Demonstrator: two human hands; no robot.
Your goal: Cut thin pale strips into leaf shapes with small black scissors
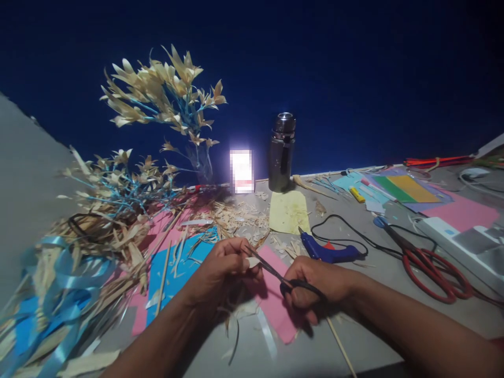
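Observation:
My right hand (315,286) is closed round the black handles of small scissors (275,274). Their blades point up and left toward my left hand (226,262). That hand pinches a small pale piece of dried husk (252,261) right at the blade tips. Both hands hover over a pink paper sheet (275,299) on the grey table (370,310). Thin pale strips hang and lie below my left hand.
A blue glue gun (328,253) with a black cord lies just beyond my right hand. Red-handled scissors (429,268) and a white power strip (460,239) are at right. A metal flask (282,152), husk flower branches (165,97), blue ribbon (51,294) and coloured papers (405,190) surround.

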